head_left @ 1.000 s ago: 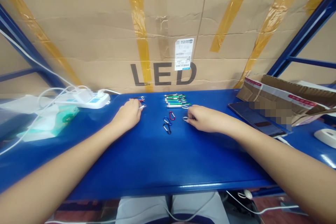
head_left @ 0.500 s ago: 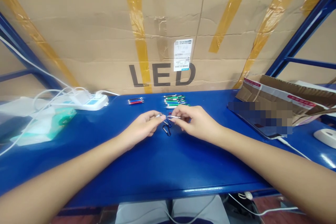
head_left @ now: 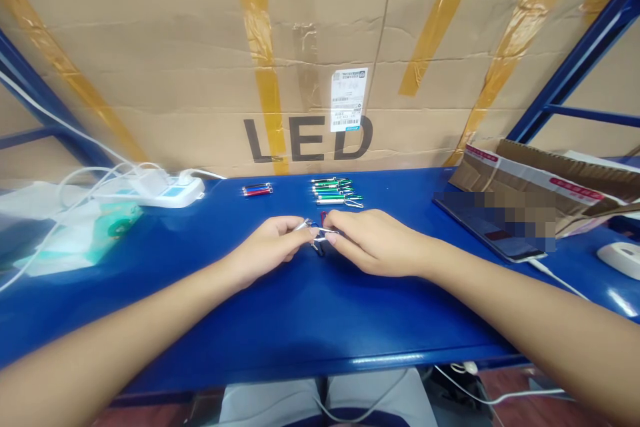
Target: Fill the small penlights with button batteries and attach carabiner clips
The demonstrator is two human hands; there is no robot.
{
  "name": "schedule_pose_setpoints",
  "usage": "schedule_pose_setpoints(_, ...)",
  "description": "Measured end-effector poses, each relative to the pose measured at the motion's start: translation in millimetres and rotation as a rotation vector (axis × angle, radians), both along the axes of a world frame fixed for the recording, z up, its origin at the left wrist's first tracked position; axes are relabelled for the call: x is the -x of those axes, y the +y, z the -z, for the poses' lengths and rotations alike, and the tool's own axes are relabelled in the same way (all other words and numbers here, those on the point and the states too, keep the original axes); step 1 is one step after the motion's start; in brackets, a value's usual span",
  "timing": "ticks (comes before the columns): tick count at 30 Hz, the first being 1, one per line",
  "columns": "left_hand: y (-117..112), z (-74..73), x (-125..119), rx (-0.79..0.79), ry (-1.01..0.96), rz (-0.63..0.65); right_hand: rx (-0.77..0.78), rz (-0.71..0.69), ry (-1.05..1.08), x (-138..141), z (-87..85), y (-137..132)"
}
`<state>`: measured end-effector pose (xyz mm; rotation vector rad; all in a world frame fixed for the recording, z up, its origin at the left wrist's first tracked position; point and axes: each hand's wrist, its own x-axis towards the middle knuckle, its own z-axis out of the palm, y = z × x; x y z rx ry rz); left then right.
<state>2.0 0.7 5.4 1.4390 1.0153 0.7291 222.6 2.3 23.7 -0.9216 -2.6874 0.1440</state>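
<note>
Over the middle of the blue table (head_left: 280,340), my two hands nearly meet. Thumb and fingers of my left hand (head_left: 267,243) pinch a small silver cylinder (head_left: 303,225); its exact kind is too small to tell. A slim silver carabiner (head_left: 327,231) is gripped in my right hand (head_left: 373,240), its end close to my left fingertips. Just below lies a dark carabiner (head_left: 319,249), partly covered by the hands. Something small and red (head_left: 323,215) shows behind my right fingers. Farther back rests a row of several green, black and silver cylinders (head_left: 330,192), some with carabiners attached.
Red and blue cylinders (head_left: 257,189) lie back left. A white power strip (head_left: 183,193) with cables and a green-white packet (head_left: 85,240) are at the left. To the right are a tablet (head_left: 480,227), an opened carton (head_left: 540,173) and a white mouse (head_left: 620,259). A large LED carton (head_left: 200,80) stands behind.
My hands have come closer together, and the silver carabiner has moved left and slightly down towards the silver cylinder. The hands now cover more of the dark carabiners beneath.
</note>
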Motion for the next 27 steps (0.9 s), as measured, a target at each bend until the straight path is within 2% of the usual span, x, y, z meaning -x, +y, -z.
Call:
schedule_pose_setpoints(7, -1, 0.0, -1, 0.056, -0.088, 0.008, -0.002, -0.014, -0.124, 1, 1.1, 1)
schedule_pose_setpoints(14, -2, 1.6, -2, 0.071, -0.072, 0.013, -0.002, -0.053, -0.238, 1, -0.7, 0)
schedule_pose_setpoints(22, -1, 2.3, -4, -0.097, 0.093, 0.024, -0.133, 0.060, -0.300, 6, 1.3, -5)
schedule_pose_setpoints(27, -2, 6.2, -4, -0.098, 0.118, 0.032, -0.239, 0.118, -0.376, 11, 4.5, -6)
